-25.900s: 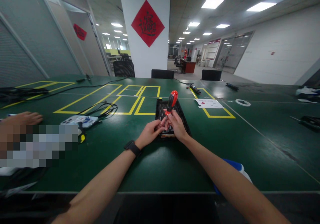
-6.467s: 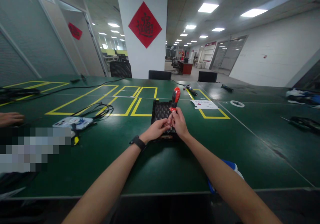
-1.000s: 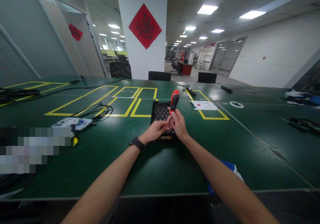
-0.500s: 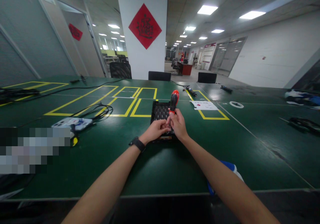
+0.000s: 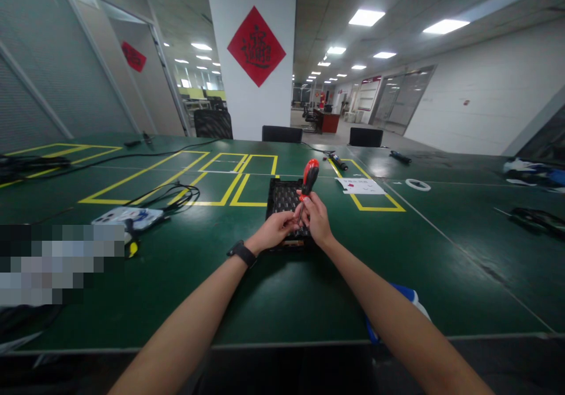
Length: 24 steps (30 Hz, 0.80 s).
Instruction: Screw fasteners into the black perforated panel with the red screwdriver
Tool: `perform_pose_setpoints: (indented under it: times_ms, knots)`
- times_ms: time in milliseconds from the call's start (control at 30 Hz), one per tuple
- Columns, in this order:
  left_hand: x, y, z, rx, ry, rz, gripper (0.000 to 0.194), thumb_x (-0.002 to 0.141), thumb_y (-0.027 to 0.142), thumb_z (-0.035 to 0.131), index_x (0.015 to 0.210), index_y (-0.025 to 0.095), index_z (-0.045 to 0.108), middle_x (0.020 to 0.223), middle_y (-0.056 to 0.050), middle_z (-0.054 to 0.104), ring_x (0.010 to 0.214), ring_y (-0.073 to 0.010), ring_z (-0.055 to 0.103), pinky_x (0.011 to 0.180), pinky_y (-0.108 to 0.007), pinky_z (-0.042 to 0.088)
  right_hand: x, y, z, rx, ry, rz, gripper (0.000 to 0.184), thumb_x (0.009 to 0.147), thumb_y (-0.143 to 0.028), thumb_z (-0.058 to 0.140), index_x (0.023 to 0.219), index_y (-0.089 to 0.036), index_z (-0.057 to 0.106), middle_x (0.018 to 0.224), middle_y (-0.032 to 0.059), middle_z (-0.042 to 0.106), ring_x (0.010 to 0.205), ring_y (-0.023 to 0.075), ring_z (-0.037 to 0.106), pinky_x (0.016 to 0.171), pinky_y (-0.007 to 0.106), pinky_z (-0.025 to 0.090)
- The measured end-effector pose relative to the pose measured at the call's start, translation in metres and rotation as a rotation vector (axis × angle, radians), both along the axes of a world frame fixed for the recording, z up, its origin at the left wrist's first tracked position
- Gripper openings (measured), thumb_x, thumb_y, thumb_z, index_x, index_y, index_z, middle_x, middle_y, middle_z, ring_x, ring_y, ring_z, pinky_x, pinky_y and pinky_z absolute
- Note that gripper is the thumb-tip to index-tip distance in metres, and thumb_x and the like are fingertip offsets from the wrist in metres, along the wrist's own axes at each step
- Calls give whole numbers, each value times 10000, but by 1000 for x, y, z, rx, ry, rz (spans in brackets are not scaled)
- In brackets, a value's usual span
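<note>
Bare tabletop (image 5: 332,199) leaves a path between black tray (image 5: 282,193) and white paper (image 5: 362,186), though the screwdriver (image 5: 310,177) juts up beside it.

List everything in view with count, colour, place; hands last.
Table: one, green, foreground.
Tray: one, black, table's middle.
Screwdriver: one, red and black, over tray.
Tape outlines: several, yellow, tabletop.
Card: one, white, right of tray.
Ring: one, white, right of card.
Tool-like items: at least three, black, table's right.
Phone-like case: one, white and blue, table's left.
Cables: several, black, mostly left.
Cloth-like items: at least two, blue and white, table's right.
Chairs: at least three, black, behind table.
Signs: at least two, red, background.
Pixelated patch: one, greyish, table's left.
Wristband: one, black, left wrist.
Left hand: one, bare, by screwdriver shaft.
Right hand: one, bare, gripping screwdriver.
</note>
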<state>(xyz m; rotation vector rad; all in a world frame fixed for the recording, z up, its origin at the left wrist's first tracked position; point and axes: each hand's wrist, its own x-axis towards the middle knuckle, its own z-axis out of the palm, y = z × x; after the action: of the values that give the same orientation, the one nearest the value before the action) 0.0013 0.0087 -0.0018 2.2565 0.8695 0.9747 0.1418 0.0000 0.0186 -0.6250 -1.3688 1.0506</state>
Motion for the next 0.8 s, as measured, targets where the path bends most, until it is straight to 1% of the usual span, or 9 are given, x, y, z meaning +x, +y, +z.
perform_pose_setpoints:
  times_ms: [167, 300, 400, 500, 667, 800]
  knots:
    - [0, -1, 3, -32, -25, -65, 164, 799, 203, 485, 849, 117, 616, 785, -24, 620, 715, -125, 533, 684, -221, 407, 1, 2, -3, -2, -11, -18, 330, 840, -400, 435, 1089, -187, 468, 583, -51, 554, 337, 27, 347, 349, 151, 327]
    - [2, -2, 4, -57, -52, -79, 157, 795, 211, 494, 833, 115, 612, 749, -17, 604, 696, -115, 522, 672, -214, 408, 0, 3, -3, 15, -14, -42, 306, 832, -400, 457, 1048, -184, 474, 553, -60, 540, 342, 28, 352, 344, 141, 302]
    - [3, -2, 2, -96, -63, -40, 171, 778, 271, 533, 802, 112, 592, 664, 8, 553, 616, -95, 484, 596, -197, 393, -1, 1, -2, 29, -13, -57, 303, 830, -405, 462, 1030, -177, 475, 537, -64, 530, 354, 28, 360, 351, 136, 293]
    - [3, -1, -1, -125, -74, 4, 207, 738, 318, 587, 766, 114, 569, 626, 26, 515, 567, -80, 449, 544, -187, 373, -3, -1, 0, 33, -5, -50, 297, 832, -401, 461, 1025, -175, 472, 531, -68, 525, 352, 27, 362, 353, 137, 291]
    - [2, 1, -5, -121, -94, 42, 232, 712, 330, 617, 711, 111, 541, 611, 30, 495, 552, -74, 429, 521, -184, 357, -5, -3, 1, 33, 5, -40, 290, 824, -393, 478, 1024, -182, 465, 529, -70, 524, 353, 29, 373, 357, 139, 303]
    - [2, 0, -3, -102, -98, 12, 190, 734, 292, 596, 728, 105, 565, 628, 20, 520, 567, -76, 444, 546, -185, 369, -5, -2, -1, 14, 10, -42, 317, 805, -401, 507, 1040, -196, 449, 537, -74, 522, 365, 33, 394, 350, 131, 304]
